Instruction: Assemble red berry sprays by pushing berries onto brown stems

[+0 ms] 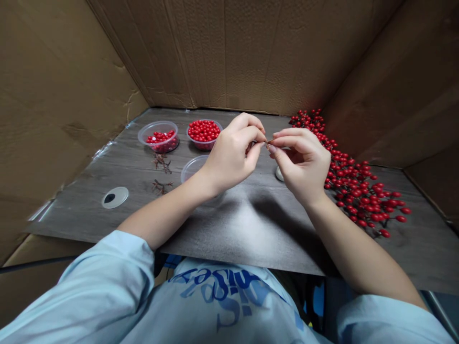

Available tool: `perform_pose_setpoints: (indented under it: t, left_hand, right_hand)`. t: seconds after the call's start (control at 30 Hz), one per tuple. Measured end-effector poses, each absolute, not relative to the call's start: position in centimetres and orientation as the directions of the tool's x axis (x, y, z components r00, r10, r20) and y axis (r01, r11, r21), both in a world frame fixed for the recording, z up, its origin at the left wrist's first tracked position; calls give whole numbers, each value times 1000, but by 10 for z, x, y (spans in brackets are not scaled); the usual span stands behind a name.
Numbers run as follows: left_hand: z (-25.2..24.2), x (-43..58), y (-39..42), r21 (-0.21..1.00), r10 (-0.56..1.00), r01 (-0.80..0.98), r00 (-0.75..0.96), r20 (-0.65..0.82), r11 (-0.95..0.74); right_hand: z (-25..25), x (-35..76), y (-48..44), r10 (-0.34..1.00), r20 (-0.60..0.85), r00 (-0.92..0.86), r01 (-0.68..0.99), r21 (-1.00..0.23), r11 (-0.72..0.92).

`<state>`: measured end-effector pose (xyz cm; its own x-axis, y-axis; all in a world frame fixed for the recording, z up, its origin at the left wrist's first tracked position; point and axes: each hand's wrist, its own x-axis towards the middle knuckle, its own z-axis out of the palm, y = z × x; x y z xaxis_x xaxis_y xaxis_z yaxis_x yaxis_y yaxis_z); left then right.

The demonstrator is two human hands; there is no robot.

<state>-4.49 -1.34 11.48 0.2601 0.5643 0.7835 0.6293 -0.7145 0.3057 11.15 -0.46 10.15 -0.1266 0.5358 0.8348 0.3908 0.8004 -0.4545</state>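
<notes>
Above the middle of the table, my left hand (234,150) and my right hand (303,160) meet at the fingertips. A thin brown twig (270,141) spans the small gap between them. The thumb and fingers of my right hand pinch it. My left hand is closed in a pinch at the twig's other end; its fingers partly hide something dark red there that I cannot make out. Left of my left forearm, several small bare brown twigs (162,187) lie on the table. Beyond my right hand is a heap of red berry sprays (353,184).
Round plastic tubs with red berries stand at the back left: a sparser one (142,135) and a fuller one (202,145). My left forearm partly covers a clear tub (190,167). A translucent disc (122,197) with a dark spot lies at left. Cardboard walls (244,52) enclose the table (82,220).
</notes>
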Motion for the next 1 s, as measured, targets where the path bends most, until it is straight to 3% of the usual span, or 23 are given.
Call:
perform_pose_setpoints:
  t: [0.67,1.0]
  left_hand:
    - [114,-41,-21,301,608,696,243,756,-652]
    - [111,-38,-24,187,536,725,285,795,-663]
  right_hand:
    - [106,112,-9,522,840,-147,451,-412,792]
    - [100,109,-12,476,872,-116,436,-386,813]
